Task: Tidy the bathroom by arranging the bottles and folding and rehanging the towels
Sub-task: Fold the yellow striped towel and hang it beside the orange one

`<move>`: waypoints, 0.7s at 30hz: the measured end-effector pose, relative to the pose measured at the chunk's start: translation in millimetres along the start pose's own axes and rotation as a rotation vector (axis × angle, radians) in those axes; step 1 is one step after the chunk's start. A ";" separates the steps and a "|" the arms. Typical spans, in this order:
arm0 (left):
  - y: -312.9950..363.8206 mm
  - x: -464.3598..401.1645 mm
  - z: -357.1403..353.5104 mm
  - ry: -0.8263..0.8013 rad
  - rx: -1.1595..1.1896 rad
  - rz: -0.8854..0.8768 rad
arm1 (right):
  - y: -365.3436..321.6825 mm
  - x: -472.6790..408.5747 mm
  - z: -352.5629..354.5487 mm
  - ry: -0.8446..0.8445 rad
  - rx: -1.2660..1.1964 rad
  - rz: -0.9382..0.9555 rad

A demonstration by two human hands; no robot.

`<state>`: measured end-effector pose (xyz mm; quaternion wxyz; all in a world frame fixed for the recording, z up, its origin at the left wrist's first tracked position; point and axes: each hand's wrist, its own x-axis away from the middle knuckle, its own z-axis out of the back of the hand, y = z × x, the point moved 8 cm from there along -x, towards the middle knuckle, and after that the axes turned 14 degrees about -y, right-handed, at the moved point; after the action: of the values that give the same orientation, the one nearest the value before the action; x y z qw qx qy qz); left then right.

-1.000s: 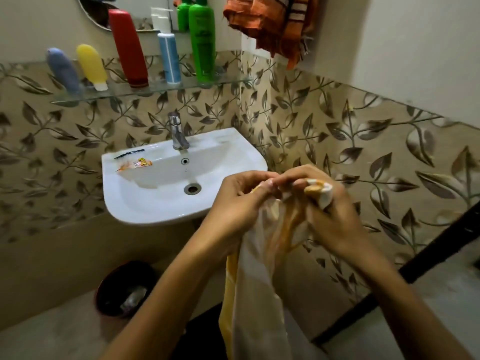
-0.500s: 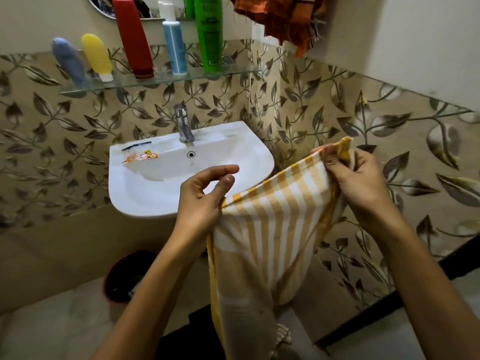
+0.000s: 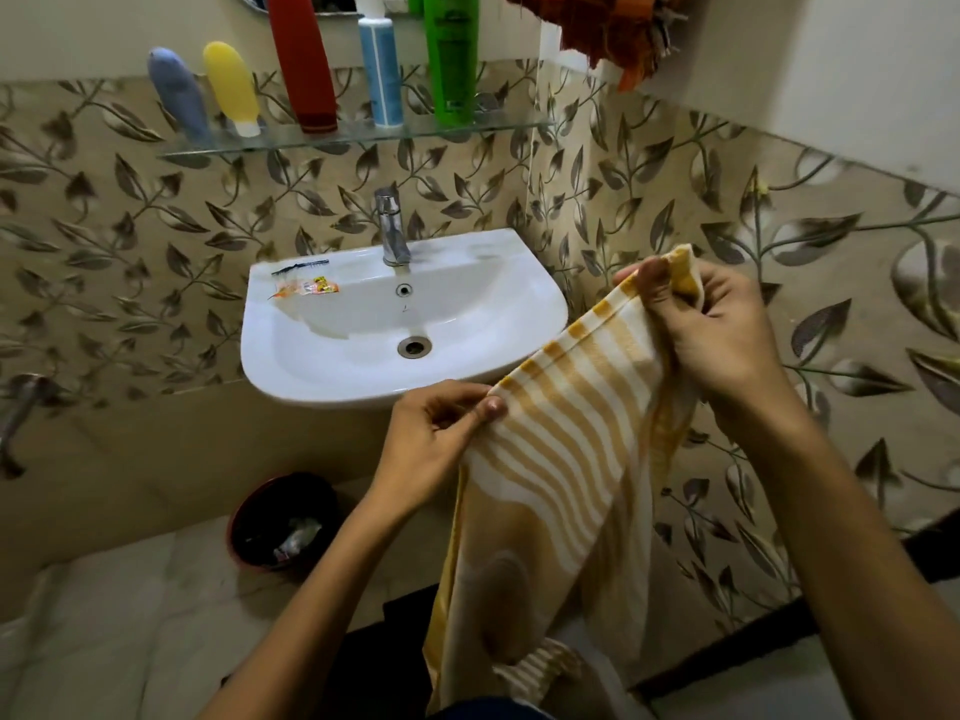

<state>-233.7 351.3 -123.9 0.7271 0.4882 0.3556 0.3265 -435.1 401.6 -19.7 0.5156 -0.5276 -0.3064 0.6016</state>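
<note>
Both bare forearms reach up from six o'clock. Left hand (image 3: 441, 433) pinches the towel (image 3: 571, 459) edge between thumb and forefinger, low at centre. Right hand (image 3: 711, 330), higher toward two o'clock, grips the other corner, fingers curled, apparently bunching it.

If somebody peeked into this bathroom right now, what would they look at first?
Probably the yellow and white striped towel, stretched out in front of the sink by two hands: the left hand pinches one corner and the right hand grips the other. Next, the row of colourful bottles on the glass shelf above the tap, like the tall red bottle and the green bottle.
</note>
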 end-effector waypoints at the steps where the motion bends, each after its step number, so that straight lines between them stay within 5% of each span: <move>1: -4.5 -0.1 -1.2 0.001 -0.059 -0.001 | 1.0 0.5 -1.2 -0.004 -0.002 0.004; 6: -52.8 2.0 -30.4 -0.075 -0.450 0.145 | -2.7 0.4 -7.2 -0.048 -0.074 0.016; 10: -85.1 11.4 -61.4 -0.163 -0.335 0.239 | -21.6 -5.0 -11.9 -0.194 -0.091 0.060; 14: -55.3 7.0 -63.8 0.012 -0.253 0.108 | -20.7 -4.5 -26.3 -0.360 -0.003 0.045; 21: -25.2 11.1 -63.4 0.075 -0.261 -0.004 | -6.1 1.5 -36.8 -0.397 -0.003 0.025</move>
<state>-277.6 382.9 -167.0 0.7714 0.3760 0.3380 0.3866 -398.1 398.2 -24.0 0.4368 -0.4032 -0.3964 0.6996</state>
